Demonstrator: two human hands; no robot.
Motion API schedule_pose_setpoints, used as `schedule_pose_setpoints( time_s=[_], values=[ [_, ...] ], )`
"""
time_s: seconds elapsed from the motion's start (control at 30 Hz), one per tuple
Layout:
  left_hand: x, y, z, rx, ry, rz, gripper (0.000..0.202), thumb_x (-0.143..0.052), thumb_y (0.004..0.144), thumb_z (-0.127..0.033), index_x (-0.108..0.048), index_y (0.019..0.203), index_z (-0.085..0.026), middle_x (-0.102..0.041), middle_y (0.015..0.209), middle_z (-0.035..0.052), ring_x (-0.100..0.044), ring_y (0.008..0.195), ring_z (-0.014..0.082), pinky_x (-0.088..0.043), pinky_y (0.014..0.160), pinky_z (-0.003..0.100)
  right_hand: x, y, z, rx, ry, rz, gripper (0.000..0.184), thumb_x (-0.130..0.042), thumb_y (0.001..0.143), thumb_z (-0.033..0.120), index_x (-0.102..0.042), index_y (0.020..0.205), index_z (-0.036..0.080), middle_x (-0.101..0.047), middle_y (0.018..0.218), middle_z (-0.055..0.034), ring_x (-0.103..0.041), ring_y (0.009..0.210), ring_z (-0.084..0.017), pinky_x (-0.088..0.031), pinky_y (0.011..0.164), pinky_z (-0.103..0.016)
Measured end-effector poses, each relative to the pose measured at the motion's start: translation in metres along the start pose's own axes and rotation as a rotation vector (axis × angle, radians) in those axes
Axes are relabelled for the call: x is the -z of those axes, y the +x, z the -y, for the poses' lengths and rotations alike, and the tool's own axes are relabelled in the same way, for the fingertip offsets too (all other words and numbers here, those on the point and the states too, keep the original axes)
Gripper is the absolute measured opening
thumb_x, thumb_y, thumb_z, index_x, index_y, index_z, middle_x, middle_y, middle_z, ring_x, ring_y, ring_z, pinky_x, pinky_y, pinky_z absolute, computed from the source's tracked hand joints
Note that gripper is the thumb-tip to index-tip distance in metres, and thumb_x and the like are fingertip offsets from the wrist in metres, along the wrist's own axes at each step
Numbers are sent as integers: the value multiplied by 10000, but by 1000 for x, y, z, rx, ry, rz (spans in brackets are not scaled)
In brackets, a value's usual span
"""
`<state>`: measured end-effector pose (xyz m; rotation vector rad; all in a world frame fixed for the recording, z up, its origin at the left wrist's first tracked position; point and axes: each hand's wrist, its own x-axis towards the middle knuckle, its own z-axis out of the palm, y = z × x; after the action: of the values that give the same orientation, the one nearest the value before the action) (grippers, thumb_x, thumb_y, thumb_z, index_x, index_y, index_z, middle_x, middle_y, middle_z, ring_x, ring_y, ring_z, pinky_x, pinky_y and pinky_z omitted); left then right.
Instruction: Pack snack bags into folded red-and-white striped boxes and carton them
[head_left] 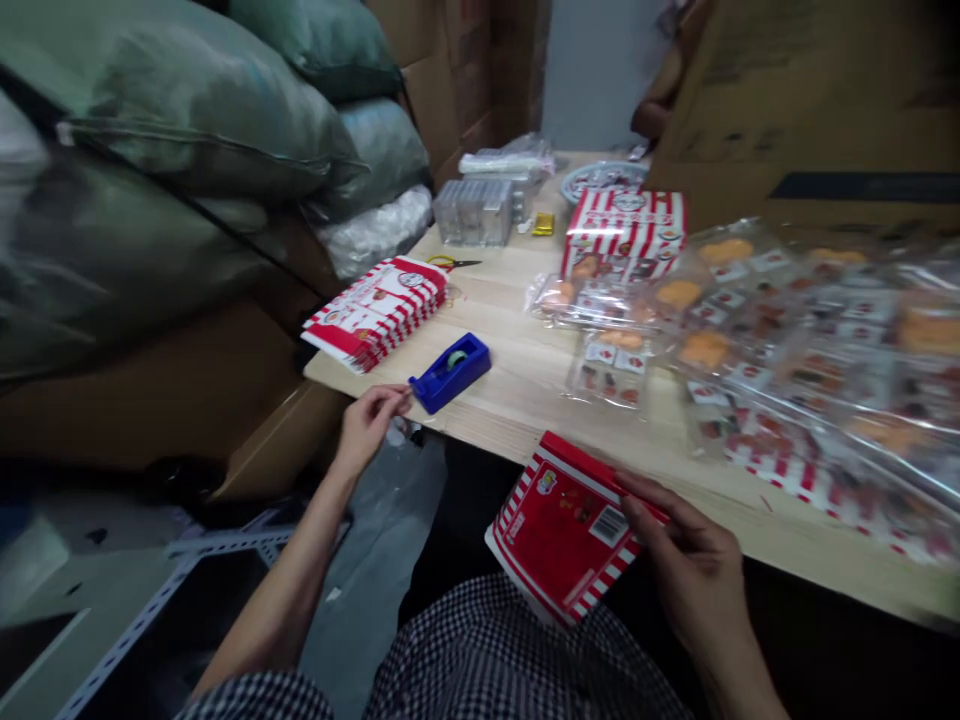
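- While our right hand [694,560] grips a red-and-white striped cardboard box [562,530] at five o'clock,
- our left hand [367,428], seemingly empty, curls beside a blue plastic tape dispenser [450,372];
- loose fingers could drop the box.

This one camera sits on the person's head and looks ahead and down. The left hand [367,430] is close, at 7 o'clock, the right hand [686,560] at 5 o'clock. The wooden table [517,390] stretches toward 1 o'clock.

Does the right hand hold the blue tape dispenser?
No, the right hand holds a red-and-white striped carton, while the blue tape dispenser sits on the wooden table by the left hand.
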<state>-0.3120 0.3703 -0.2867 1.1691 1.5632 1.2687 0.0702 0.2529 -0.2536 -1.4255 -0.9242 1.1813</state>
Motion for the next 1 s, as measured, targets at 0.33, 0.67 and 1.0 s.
schedule_pose_setpoints(
  time_s=[0.33,0.67,1.0],
  values=[
    [-116,-132,-106,103,-248,287,309,-719,884,-255,-687,1191,-264,-671,772,-17,-598,667,89,-483,665,198,-21,-25,13,423,-202,11,285,-683,891,101,-768,1091,285,-730,1239,-46,-700,1131,-209,-575,993,-387],
    [-149,-145,-74,411,-493,236,748,-788,828,-263,-380,1452,-192,-684,713,-30,-618,621,88,-498,673,202,-28,-29,4,513,-246,78,368,-656,893,37,-735,1155,282,-702,1297,-36,-695,1157,-185,-593,971,-322],
    [-159,-142,-55,113,-94,42,602,-854,747,-375,-527,1231,-232,-568,772,-40,-549,688,128,-473,681,258,-23,-22,-6,326,-181,24,216,-695,899,173,-771,1071,279,-729,1242,-54,-698,1141,-209,-567,1003,-391]
  ],
)
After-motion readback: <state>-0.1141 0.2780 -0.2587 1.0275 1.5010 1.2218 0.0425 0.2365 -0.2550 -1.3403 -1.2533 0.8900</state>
